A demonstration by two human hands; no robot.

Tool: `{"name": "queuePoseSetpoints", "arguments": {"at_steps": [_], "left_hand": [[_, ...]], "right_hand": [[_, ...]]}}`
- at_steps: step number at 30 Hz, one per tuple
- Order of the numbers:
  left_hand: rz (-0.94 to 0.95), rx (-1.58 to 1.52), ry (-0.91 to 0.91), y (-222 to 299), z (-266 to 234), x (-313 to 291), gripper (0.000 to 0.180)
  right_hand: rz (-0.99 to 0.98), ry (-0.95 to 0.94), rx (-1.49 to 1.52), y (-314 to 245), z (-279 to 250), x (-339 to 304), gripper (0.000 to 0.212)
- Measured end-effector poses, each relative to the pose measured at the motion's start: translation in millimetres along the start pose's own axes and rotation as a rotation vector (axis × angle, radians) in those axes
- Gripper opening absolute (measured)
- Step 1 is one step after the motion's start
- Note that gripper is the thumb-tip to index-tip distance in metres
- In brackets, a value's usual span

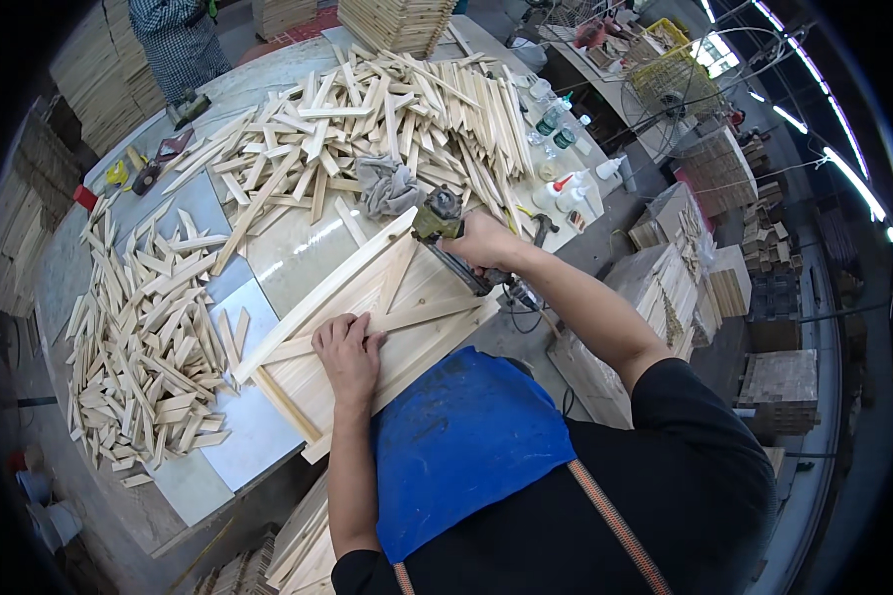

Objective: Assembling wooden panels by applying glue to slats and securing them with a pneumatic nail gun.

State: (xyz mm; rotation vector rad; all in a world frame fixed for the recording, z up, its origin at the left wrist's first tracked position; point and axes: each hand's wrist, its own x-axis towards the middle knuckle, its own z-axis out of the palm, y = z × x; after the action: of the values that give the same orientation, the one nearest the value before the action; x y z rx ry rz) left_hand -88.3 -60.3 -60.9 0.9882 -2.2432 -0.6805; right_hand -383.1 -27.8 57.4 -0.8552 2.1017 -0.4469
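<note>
In front of me lies a pale wooden panel, framed by edge strips and crossed by slanting slats. My left hand rests on it, fingers stretched over one end of a diagonal slat. My right hand is wrapped round the handle of a green and black nail gun, held over the panel's far right end. The nail gun's tip is hard to see, so I cannot tell if it touches the wood. A grey rag lies just beyond the panel.
Cut slats are heaped across the table's far side, with shorter pieces at left. Glue bottles and a hammer sit at right. A person stands beyond the table. Stacked timber stands on the right.
</note>
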Motion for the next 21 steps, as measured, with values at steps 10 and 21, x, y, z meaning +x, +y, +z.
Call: {"name": "queuePoseSetpoints", "arguments": {"at_steps": [10,21], "left_hand": [[0.01,0.021,-0.025,0,7,0,0.038],[0.042,0.135,-0.067,4,5,-3,0.038]], "right_hand": [[-0.062,0.095,0.222,41,-53,-51,0.034],[0.056,0.487,0.067,229,-94,-35,0.035]]}}
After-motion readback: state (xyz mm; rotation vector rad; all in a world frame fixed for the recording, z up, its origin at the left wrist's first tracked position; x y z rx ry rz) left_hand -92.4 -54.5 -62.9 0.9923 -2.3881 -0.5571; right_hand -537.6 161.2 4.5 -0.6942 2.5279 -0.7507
